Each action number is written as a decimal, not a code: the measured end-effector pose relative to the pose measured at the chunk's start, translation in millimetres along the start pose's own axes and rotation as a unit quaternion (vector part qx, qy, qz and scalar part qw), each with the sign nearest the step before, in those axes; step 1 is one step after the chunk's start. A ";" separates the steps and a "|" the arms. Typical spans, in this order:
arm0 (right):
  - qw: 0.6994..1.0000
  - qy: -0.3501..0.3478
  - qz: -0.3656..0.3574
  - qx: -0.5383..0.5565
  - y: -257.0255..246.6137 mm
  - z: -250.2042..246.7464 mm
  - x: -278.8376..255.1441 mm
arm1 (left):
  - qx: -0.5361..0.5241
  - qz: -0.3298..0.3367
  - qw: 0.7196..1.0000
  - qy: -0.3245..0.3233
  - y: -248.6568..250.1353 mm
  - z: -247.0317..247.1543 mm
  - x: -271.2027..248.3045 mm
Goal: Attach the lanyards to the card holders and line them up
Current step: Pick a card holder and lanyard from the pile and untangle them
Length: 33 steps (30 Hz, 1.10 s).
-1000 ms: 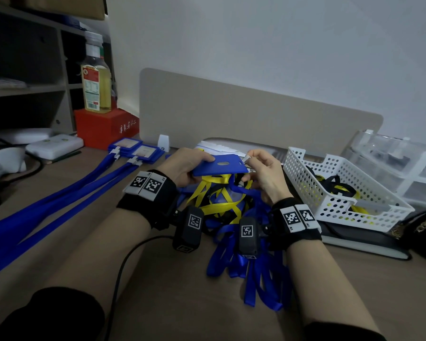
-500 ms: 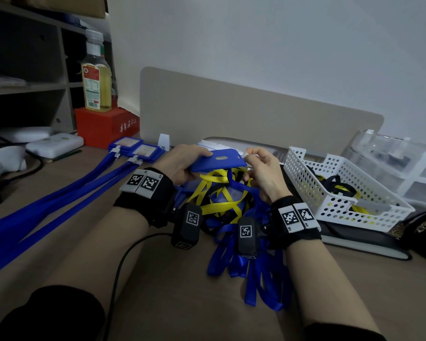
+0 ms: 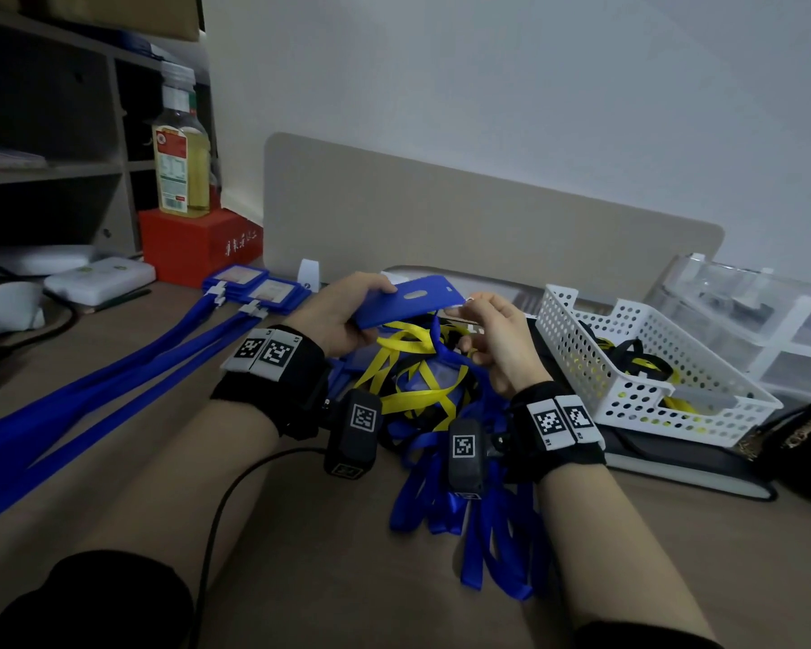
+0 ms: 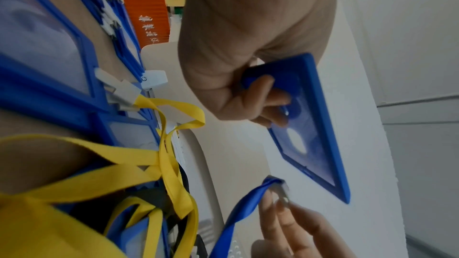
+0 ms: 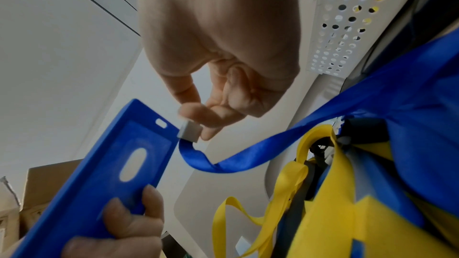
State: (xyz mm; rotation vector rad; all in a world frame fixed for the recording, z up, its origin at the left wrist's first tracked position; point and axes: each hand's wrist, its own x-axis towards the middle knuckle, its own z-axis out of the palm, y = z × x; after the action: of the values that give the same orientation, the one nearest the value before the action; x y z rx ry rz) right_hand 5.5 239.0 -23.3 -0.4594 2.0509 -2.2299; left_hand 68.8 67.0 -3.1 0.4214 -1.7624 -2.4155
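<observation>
Blue card holder: held above the desk by the left hand, fingers curled round its near end. Blue lanyard: white clip pinched in the right hand fingers, just beside the holder's slotted edge, apparently not yet hooked. Step: attaching. Next move likely calls for seating the clip through the small slot. Finished holders lie in line at far left; loose lanyards heaped below.

Black wristbands, white coded tags, black sleeves, dangling cable.
</observation>
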 end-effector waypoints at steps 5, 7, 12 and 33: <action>0.999 -0.039 0.014 -0.022 0.4 0.8 -0.1 | -0.003 0.024 0.997 -0.070 -2.5 0.4 1.8; 0.998 -0.062 0.023 0.002 -1.3 3.2 -1.4 | 0.002 0.027 0.994 -0.104 -4.9 1.9 3.8; 0.998 -0.050 0.020 -0.012 0.8 5.9 -1.3 | 0.021 -0.022 0.987 -0.158 -12.4 5.1 1.7; 0.988 -0.130 0.028 -0.075 13.1 -3.0 9.2 | 0.069 0.003 0.976 -0.204 -15.0 9.5 -1.1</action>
State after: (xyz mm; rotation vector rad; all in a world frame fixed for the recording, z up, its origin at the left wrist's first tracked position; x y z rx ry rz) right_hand -6.0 238.2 -34.9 -0.6583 2.0707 -1.8785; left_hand 68.0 80.6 -14.5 -0.0813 -2.0898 -2.5204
